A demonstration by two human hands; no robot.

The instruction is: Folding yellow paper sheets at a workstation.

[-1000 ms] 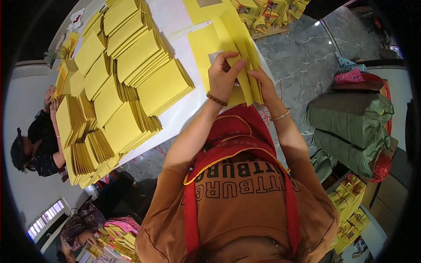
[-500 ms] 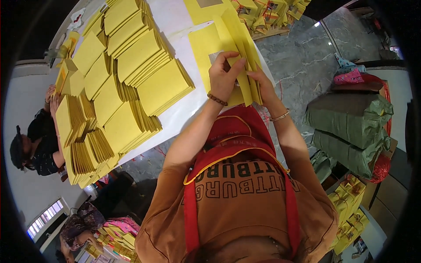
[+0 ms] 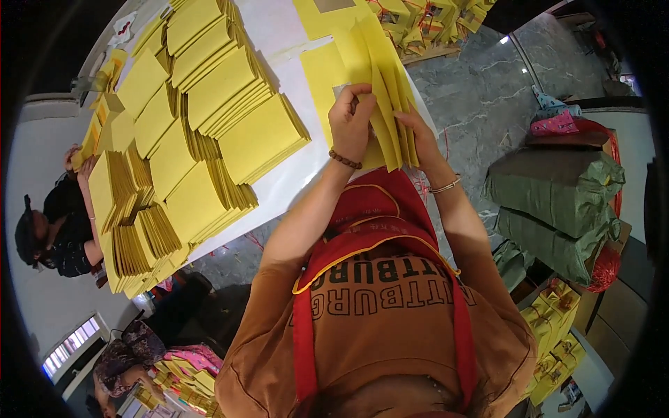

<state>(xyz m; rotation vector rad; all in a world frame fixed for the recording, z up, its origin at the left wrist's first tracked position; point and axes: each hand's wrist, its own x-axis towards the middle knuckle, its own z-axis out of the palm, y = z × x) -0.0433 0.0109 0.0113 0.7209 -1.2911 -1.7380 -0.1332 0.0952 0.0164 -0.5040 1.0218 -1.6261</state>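
Note:
My left hand (image 3: 350, 127), a beaded bracelet at its wrist, is closed in a pinch at the edge of a yellow paper sheet (image 3: 359, 52) that bends upward. What lies between the fingertips is partly hidden. My right hand (image 3: 421, 138) grips several upright yellow sheets (image 3: 394, 90) from their right side, thumb toward me and fingers behind them. The sheets stand fanned apart at the table's near right corner. Beneath my left hand, a flat yellow sheet (image 3: 317, 76) lies on the table, with a greyish patch beside my knuckles.
Stacks of folded yellow paper (image 3: 261, 139) cover the left of the white table (image 3: 279, 59). Another person (image 3: 52, 230) works at its left edge. Tied yellow bundles (image 3: 425, 24) lie beyond the far right. Green wrapped packages (image 3: 550, 188) stand right of me.
My left hand has drawn slightly left and its fingers have curled tighter. The upright sheets have fanned farther apart. My right hand stays nearly in place.

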